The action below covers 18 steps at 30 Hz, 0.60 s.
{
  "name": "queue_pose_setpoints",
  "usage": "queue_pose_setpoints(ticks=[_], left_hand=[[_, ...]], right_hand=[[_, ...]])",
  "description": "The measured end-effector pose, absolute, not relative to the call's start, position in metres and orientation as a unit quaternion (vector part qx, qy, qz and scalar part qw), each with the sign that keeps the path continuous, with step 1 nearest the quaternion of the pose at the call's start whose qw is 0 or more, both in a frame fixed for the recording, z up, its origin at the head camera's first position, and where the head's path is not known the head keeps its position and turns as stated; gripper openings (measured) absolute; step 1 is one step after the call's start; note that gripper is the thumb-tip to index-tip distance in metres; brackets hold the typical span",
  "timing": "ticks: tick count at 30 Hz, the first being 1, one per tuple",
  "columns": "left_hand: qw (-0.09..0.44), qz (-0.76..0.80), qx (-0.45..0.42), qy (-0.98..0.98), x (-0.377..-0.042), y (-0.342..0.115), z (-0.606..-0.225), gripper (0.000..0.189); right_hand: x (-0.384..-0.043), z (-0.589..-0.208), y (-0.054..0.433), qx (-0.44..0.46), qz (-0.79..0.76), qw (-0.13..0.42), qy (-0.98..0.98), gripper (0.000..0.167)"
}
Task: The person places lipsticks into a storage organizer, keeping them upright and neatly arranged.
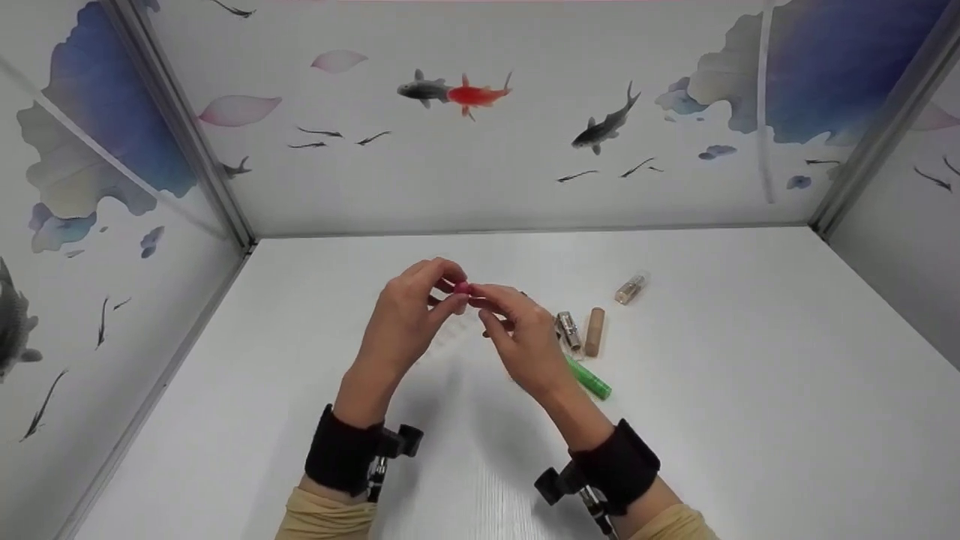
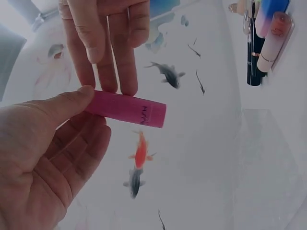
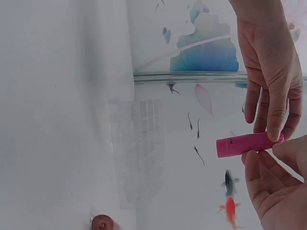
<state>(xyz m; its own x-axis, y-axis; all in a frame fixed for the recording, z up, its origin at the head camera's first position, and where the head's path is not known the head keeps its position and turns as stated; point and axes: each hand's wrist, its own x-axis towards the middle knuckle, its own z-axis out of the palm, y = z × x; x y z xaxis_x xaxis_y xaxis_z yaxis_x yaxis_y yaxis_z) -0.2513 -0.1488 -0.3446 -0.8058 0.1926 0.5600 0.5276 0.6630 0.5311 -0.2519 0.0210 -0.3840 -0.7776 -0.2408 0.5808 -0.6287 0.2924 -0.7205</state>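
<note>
Between my hands is a slim pink lipstick tube [image 2: 127, 109] with dark lettering near one end. My left hand [image 1: 401, 315] pinches its other end, thumb against the fingers. Beside it, my right hand [image 1: 529, 337] touches the tube with outstretched fingertips, its thumb apart in the left wrist view. In the head view the tube [image 1: 462, 288] shows mostly as a small pink end, the rest hidden by the fingers. Both hands are raised above the white table [image 1: 712, 420].
Right of the hands lie a green tube [image 1: 589, 377], a tan tube [image 1: 595, 332], a silver tube [image 1: 570, 330] and a clear-ended tube [image 1: 631, 289]. A transparent compartment tray [image 3: 151, 115] stands on the table. Printed panels [image 1: 487, 180] enclose the back and sides.
</note>
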Motion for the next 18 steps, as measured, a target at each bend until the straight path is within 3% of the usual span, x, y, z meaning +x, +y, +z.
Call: queue_pose_setpoints(ticks=[8,18], left_hand=[[0.229,-0.337,-0.167,-0.898,-0.258,-0.166,-0.343,0.019],[0.249,-0.284,-0.085,-0.922,-0.268,-0.185,-0.354,0.017]], right_hand=[[-0.263,-0.392,0.001,0.322,0.53,0.124,-0.775,0.042],[-0.276,-0.403,-0.029,0.348,0.549,-0.007,-0.759,0.057]])
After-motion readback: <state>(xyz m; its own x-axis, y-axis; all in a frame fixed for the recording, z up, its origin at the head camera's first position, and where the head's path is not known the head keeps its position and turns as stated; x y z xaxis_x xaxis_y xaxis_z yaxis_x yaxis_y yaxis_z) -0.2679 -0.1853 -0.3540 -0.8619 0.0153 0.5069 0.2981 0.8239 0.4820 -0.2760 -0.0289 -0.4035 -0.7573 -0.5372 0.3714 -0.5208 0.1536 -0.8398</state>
